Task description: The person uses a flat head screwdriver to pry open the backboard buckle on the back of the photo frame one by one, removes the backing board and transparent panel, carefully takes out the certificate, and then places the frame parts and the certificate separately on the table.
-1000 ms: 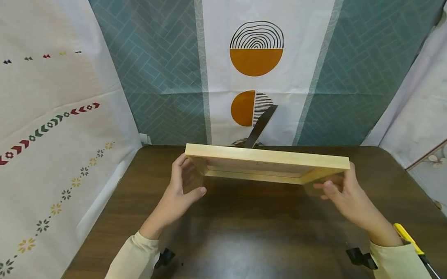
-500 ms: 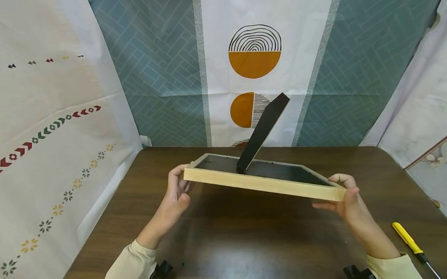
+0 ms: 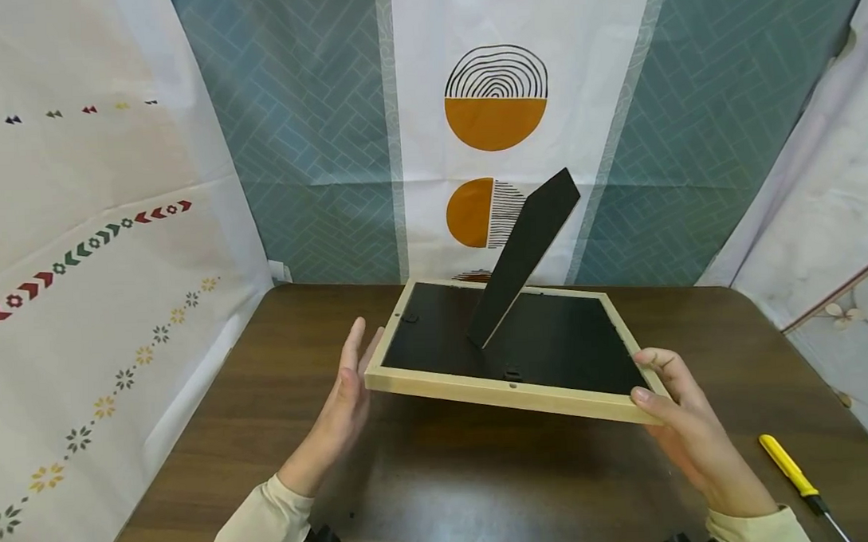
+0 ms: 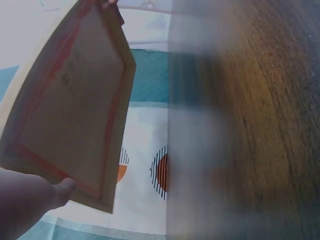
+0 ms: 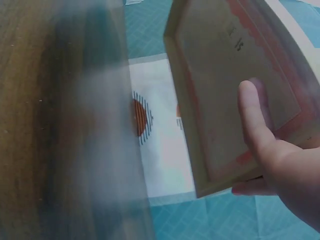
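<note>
A picture frame (image 3: 510,388) with a pale wood border is held above the table, its black backing (image 3: 436,335) facing up. From the backing a black easel leg (image 3: 527,252) sticks up at a slant. My right hand (image 3: 687,430) grips the frame's near right corner, thumb on the border. In the right wrist view, a finger (image 5: 255,115) lies across the front side. My left hand (image 3: 338,410) is against the left edge with straight fingers. The left wrist view shows the front, a pale sheet (image 4: 75,100) with a red border, and my left thumb (image 4: 62,192) at its edge.
A screwdriver (image 3: 788,466) with a yellow handle lies on the brown wooden table (image 3: 485,492) at the right. Patterned cloths hang behind the table (image 3: 315,147) and along both sides.
The frame has tipped so that its backing and raised leg come into view, and its near edge has dropped. My left fingers have straightened; my right thumb has moved onto the border.
</note>
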A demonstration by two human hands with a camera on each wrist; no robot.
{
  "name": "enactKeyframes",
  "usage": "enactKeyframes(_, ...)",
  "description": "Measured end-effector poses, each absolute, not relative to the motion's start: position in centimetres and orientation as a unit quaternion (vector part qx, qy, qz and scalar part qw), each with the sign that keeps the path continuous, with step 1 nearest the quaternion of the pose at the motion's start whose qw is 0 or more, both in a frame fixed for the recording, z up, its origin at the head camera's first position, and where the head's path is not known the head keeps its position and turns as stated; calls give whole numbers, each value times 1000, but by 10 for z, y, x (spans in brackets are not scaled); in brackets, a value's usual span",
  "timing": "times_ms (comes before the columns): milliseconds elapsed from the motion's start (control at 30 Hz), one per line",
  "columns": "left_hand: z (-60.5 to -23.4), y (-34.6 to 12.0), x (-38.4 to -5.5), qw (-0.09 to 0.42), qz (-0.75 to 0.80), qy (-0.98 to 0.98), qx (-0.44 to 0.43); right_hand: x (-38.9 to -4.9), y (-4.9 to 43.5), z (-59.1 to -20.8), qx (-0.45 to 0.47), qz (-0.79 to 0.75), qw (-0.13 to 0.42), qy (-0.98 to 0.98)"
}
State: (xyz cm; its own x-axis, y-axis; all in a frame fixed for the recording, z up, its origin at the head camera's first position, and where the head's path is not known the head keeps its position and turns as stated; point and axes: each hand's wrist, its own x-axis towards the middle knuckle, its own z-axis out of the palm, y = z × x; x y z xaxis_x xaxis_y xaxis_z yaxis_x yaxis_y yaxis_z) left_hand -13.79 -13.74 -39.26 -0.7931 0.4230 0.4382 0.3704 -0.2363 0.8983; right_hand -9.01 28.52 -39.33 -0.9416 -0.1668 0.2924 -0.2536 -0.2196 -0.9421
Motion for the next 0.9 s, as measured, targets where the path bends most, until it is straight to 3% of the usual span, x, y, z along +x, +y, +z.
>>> enactKeyframes(500, -389, -142, -137, 39, 772, 561, 296, -87, 276, -398, 250, 760, -42, -598)
enactKeyframes(900, -390, -147, -140, 70, 788, 571, 219, -80, 276, -407, 236, 732, -57, -636)
